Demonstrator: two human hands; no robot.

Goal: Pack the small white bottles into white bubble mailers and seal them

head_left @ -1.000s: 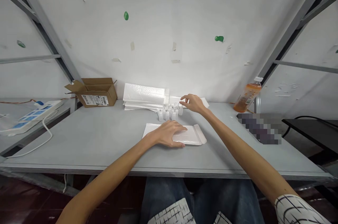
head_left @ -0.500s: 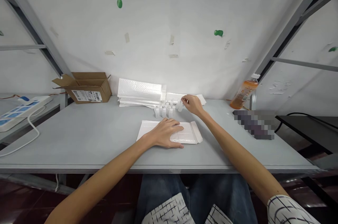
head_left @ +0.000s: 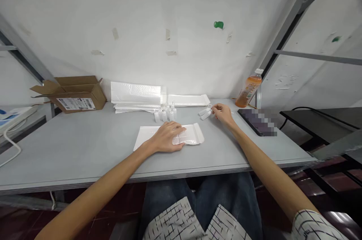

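Observation:
A white bubble mailer [head_left: 195,134] lies flat near the front middle of the table, its flap end to the right. My left hand [head_left: 166,138] rests over it, fingers on top and thumb at its near edge, gripping it. Further back and to the right, my right hand [head_left: 223,114] pinches the thin loop end of small white tube-like pieces [head_left: 206,114]; two show, lying close to the tabletop. Left of them stands a cluster of similar small white pieces [head_left: 164,114], which look like little bottles with thin tops.
Stacked white bubble mailers [head_left: 135,94] lean by the wall, with another flat mailer [head_left: 188,100] beside them. An open cardboard box [head_left: 76,96] stands back left. An orange drink bottle [head_left: 249,89] and a partly blurred phone [head_left: 256,121] are at right. A power strip [head_left: 17,115] sits far left.
My right hand has moved right, away from the cluster, bringing white pieces with it. My left thumb has drawn closer to its fingers on the mailer. The view has shifted rightward.

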